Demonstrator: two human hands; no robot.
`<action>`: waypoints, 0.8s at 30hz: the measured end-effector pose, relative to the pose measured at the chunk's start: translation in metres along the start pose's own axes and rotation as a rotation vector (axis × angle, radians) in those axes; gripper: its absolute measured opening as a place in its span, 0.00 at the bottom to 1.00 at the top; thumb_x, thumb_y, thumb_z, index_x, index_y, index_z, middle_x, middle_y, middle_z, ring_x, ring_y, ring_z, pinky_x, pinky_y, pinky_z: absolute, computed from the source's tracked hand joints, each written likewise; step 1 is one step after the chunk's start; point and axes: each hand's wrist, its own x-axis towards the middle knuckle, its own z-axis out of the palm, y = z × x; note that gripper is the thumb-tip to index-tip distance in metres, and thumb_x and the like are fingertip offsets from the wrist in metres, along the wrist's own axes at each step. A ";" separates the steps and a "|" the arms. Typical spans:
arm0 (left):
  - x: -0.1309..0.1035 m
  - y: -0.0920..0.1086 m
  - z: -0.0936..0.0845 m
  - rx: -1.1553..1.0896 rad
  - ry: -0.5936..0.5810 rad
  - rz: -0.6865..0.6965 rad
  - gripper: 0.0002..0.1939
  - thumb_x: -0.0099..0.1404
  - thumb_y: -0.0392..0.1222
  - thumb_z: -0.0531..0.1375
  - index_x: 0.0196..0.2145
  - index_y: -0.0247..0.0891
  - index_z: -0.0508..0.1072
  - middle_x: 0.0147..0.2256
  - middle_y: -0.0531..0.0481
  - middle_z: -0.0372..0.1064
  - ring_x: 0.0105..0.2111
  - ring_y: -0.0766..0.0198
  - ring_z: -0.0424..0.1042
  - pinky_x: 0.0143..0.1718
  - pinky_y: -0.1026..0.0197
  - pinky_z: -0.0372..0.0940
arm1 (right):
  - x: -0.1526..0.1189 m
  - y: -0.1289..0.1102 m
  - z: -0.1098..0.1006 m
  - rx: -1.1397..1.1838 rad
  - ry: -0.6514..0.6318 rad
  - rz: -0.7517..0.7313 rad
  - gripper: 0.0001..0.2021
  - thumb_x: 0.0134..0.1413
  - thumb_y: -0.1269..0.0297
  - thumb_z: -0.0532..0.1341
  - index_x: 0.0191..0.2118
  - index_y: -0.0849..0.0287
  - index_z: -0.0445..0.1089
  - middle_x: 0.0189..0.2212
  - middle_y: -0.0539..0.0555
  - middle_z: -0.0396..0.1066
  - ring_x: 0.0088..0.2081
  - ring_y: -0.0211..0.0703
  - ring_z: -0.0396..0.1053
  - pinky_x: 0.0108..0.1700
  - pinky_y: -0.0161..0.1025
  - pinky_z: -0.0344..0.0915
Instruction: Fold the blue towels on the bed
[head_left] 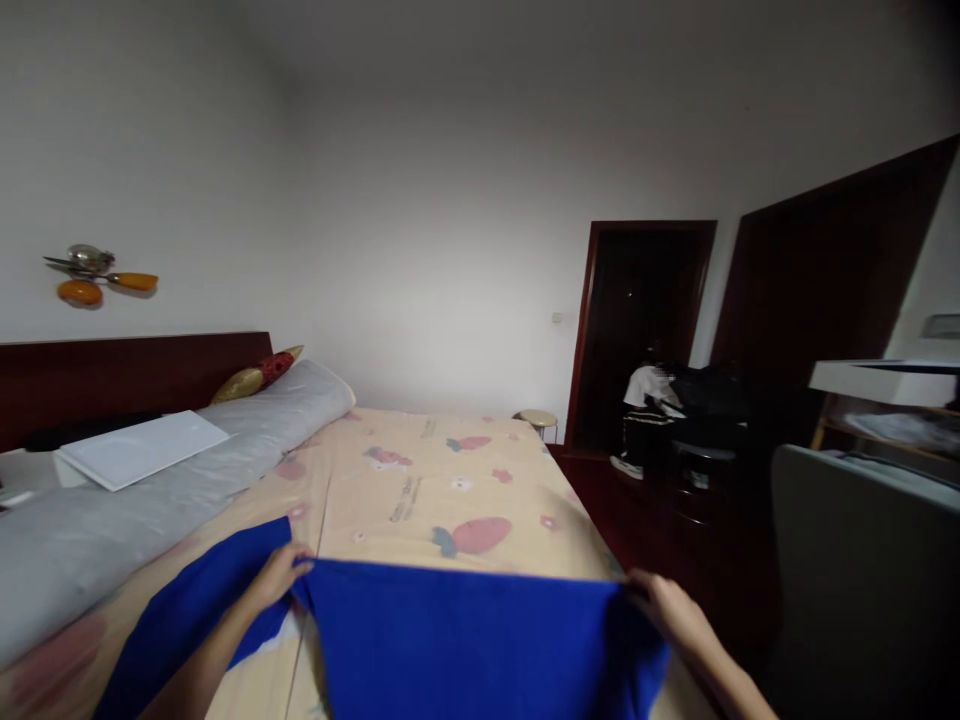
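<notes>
A plain royal-blue cloth is stretched between my two hands at the near end of the bed, its top edge pulled nearly straight. My left hand pinches the upper left corner. Around the upper right corner, the fingers of my right hand are closed. More blue fabric lies on the bed beneath and left of my left forearm; I cannot tell whether it is one piece with the held cloth. The lower part of the cloth runs out of view.
The bed has a cream sheet with strawberry prints. A grey bolster and a white flat box lie along its left side. A grey chair back stands at right. Farther off are a round stool and a person bending over.
</notes>
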 end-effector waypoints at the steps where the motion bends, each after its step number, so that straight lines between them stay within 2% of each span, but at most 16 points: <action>1: 0.019 0.009 -0.012 0.002 0.064 0.046 0.24 0.45 0.68 0.61 0.26 0.43 0.74 0.32 0.46 0.74 0.40 0.49 0.72 0.50 0.47 0.65 | 0.015 -0.011 -0.019 -0.004 0.052 -0.015 0.13 0.49 0.55 0.54 0.34 0.50 0.73 0.35 0.53 0.77 0.38 0.49 0.74 0.38 0.40 0.65; 4: 0.062 0.029 -0.051 0.005 0.219 0.173 0.27 0.52 0.69 0.56 0.32 0.41 0.76 0.36 0.45 0.73 0.43 0.50 0.71 0.53 0.48 0.64 | 0.042 -0.039 -0.073 0.039 0.267 -0.071 0.15 0.52 0.49 0.53 0.35 0.51 0.71 0.33 0.52 0.76 0.35 0.47 0.73 0.36 0.39 0.63; 6: 0.074 0.035 -0.075 0.002 0.278 0.234 0.28 0.55 0.68 0.55 0.36 0.41 0.76 0.40 0.45 0.73 0.46 0.52 0.70 0.55 0.49 0.62 | 0.049 -0.048 -0.096 0.062 0.390 -0.110 0.17 0.51 0.46 0.55 0.33 0.52 0.71 0.31 0.52 0.75 0.33 0.46 0.72 0.34 0.38 0.63; 8: 0.073 0.032 -0.090 -0.003 0.287 0.265 0.28 0.56 0.67 0.55 0.38 0.40 0.77 0.43 0.45 0.73 0.48 0.53 0.69 0.57 0.50 0.61 | 0.048 -0.049 -0.104 0.087 0.435 -0.151 0.18 0.48 0.44 0.56 0.31 0.53 0.71 0.28 0.53 0.74 0.30 0.45 0.70 0.32 0.38 0.62; 10: 0.062 0.020 -0.091 -0.003 0.249 0.262 0.27 0.56 0.66 0.56 0.37 0.40 0.77 0.43 0.45 0.74 0.47 0.54 0.70 0.55 0.52 0.62 | 0.041 -0.042 -0.096 0.127 0.411 -0.178 0.17 0.45 0.46 0.57 0.31 0.54 0.72 0.28 0.53 0.74 0.29 0.45 0.70 0.32 0.38 0.64; 11: 0.053 0.011 -0.085 0.000 0.220 0.249 0.27 0.56 0.65 0.56 0.37 0.40 0.77 0.43 0.45 0.75 0.46 0.54 0.71 0.54 0.52 0.64 | 0.036 -0.037 -0.086 0.152 0.383 -0.182 0.17 0.43 0.47 0.57 0.31 0.54 0.73 0.28 0.54 0.74 0.30 0.45 0.70 0.33 0.39 0.65; 13: 0.028 -0.011 -0.063 0.016 0.161 0.205 0.24 0.56 0.62 0.57 0.37 0.40 0.78 0.39 0.46 0.77 0.43 0.55 0.73 0.51 0.54 0.66 | 0.024 -0.022 -0.058 0.203 0.315 -0.161 0.16 0.40 0.49 0.58 0.30 0.54 0.75 0.30 0.55 0.76 0.32 0.48 0.72 0.36 0.40 0.67; 17: -0.037 -0.057 0.007 0.086 0.106 0.100 0.15 0.54 0.55 0.58 0.29 0.43 0.77 0.30 0.49 0.77 0.36 0.56 0.75 0.43 0.55 0.69 | -0.011 0.014 0.022 0.336 0.186 -0.034 0.16 0.35 0.49 0.58 0.27 0.53 0.76 0.31 0.56 0.78 0.36 0.53 0.75 0.41 0.44 0.70; 20: -0.088 -0.088 0.054 0.142 0.077 0.051 0.08 0.51 0.48 0.58 0.23 0.45 0.75 0.27 0.50 0.77 0.33 0.55 0.76 0.40 0.56 0.69 | -0.051 0.042 0.088 0.460 0.100 0.097 0.18 0.34 0.48 0.57 0.28 0.52 0.77 0.34 0.56 0.79 0.40 0.55 0.76 0.45 0.45 0.71; 22: -0.118 -0.104 0.075 0.179 0.056 0.039 0.05 0.48 0.42 0.58 0.21 0.46 0.74 0.26 0.51 0.77 0.33 0.54 0.76 0.39 0.55 0.69 | -0.083 0.060 0.127 0.478 0.057 0.173 0.18 0.32 0.48 0.57 0.26 0.50 0.78 0.34 0.55 0.79 0.41 0.57 0.76 0.45 0.46 0.72; 24: -0.140 -0.117 0.087 0.228 0.052 0.018 0.04 0.44 0.38 0.58 0.18 0.46 0.73 0.25 0.52 0.76 0.33 0.54 0.76 0.38 0.56 0.68 | -0.114 0.077 0.157 0.479 0.038 0.202 0.15 0.31 0.50 0.58 0.24 0.48 0.77 0.32 0.54 0.79 0.40 0.57 0.76 0.44 0.47 0.73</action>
